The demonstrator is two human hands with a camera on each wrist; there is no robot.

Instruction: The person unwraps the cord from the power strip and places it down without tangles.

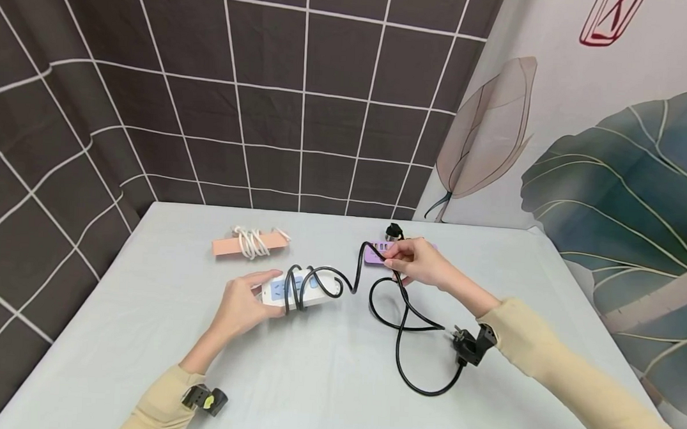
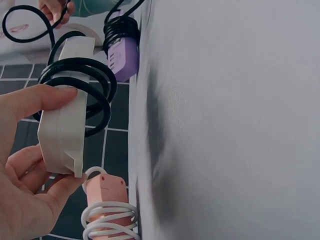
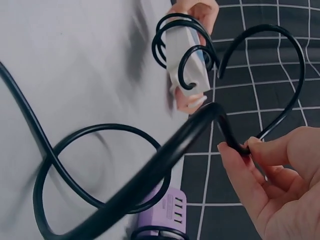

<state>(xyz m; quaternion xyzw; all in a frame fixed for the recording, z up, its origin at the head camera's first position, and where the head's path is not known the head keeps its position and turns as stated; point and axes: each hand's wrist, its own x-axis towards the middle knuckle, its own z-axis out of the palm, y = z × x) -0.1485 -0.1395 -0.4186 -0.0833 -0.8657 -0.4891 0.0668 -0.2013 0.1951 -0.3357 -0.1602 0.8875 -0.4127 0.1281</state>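
Note:
A white power strip [image 1: 319, 294] with blue socket faces is held by its left end in my left hand [image 1: 240, 307], thumb on one side and fingers on the other. In the left wrist view the strip [image 2: 62, 135] stands off the table surface. A few loose turns of its black cord [image 3: 172, 152] circle the strip. Farther along, my right hand [image 1: 424, 263] pinches this cord between thumb and fingertips. Beyond the pinch the cord loops down onto the table, ending at a black plug [image 1: 469, 346] close to the right wrist, its prongs pointing left.
At the back left lies a pink power strip [image 1: 225, 246] wrapped in white cord [image 1: 252, 243]. A purple power strip [image 3: 177, 202] with USB ports and a wound black cord [image 2: 120, 33] lies behind my right hand. Dark grid-patterned cloth [image 1: 267, 109] hangs behind the white-covered table [image 1: 313, 392].

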